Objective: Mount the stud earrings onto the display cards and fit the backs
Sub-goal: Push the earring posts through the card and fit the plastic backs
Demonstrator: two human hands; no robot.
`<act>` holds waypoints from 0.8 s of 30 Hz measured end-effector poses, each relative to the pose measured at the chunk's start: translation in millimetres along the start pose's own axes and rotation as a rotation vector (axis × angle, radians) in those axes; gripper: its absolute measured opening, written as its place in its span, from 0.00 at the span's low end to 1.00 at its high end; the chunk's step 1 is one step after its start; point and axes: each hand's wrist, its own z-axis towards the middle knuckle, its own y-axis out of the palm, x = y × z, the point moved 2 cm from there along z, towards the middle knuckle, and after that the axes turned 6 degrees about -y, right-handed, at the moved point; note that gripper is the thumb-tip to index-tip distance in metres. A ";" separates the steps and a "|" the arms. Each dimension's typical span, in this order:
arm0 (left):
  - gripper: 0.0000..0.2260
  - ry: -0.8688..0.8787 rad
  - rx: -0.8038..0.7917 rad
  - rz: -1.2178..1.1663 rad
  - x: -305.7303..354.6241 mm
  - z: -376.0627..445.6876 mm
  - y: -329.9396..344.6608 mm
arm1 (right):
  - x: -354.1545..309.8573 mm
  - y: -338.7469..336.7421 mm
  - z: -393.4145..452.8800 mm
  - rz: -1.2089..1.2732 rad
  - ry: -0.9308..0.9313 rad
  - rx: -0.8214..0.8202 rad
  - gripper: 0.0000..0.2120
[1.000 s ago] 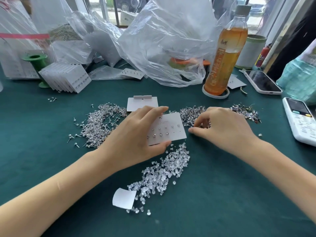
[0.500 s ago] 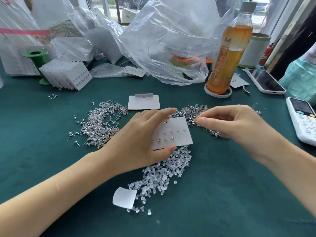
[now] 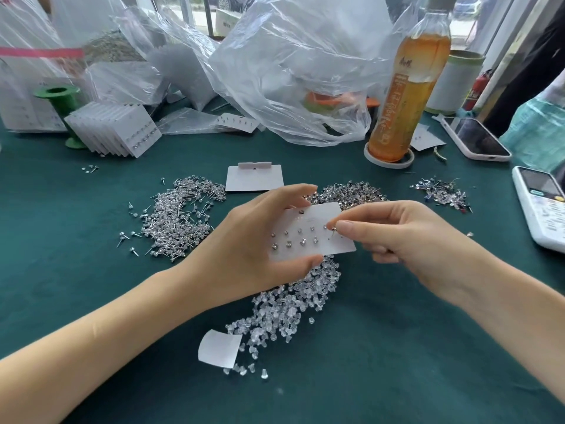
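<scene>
My left hand [image 3: 244, 249] holds a white display card [image 3: 318, 218] above the green table, fingers on its top edge and thumb on its bottom edge. Two rows of stud earrings sit on the card. My right hand [image 3: 406, 237] pinches a single stud earring [image 3: 334, 229] between thumb and forefinger at the right end of the card's upper row. Piles of loose studs lie at the left [image 3: 180, 215] and behind the card [image 3: 351, 192]. A heap of clear plastic backs [image 3: 284, 307] lies under the card.
A blank card [image 3: 253, 179] lies behind my hands, a stack of filled cards [image 3: 116, 130] at far left. An orange drink bottle [image 3: 406, 87], a phone [image 3: 474, 139], a remote [image 3: 541, 206], plastic bags [image 3: 290, 65] and a paper scrap [image 3: 218, 348] surround the work area.
My right hand left the stud pile with one stud pinched and moved left to the card. My left hand lifted the card slightly and tilted it toward me.
</scene>
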 end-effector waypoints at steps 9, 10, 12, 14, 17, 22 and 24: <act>0.32 -0.030 -0.005 -0.015 1.0 -0.8 0.6 | 2.3 0.4 -0.3 -0.008 -0.001 -0.020 0.19; 0.32 -0.031 -0.006 -0.017 1.2 -0.7 0.6 | 2.2 0.7 -0.5 -0.016 -0.004 -0.014 0.18; 0.32 -0.032 -0.011 -0.021 1.9 -0.9 0.7 | 1.7 1.5 -1.0 -0.033 -0.008 0.007 0.16; 0.32 -0.033 -0.014 -0.028 2.7 -1.3 0.8 | 1.3 2.6 -1.6 -0.048 -0.008 0.025 0.14; 0.32 -0.026 -0.004 -0.028 3.8 -1.0 -0.2 | 2.4 2.0 -2.2 -0.070 -0.009 0.039 0.10; 0.32 -0.022 -0.001 -0.027 3.8 -0.7 -1.2 | 6.4 -0.3 -0.2 0.001 -0.053 0.065 0.06; 0.32 -0.020 -0.006 -0.025 3.3 -0.7 -1.1 | 7.9 -0.8 0.4 0.020 -0.056 0.057 0.07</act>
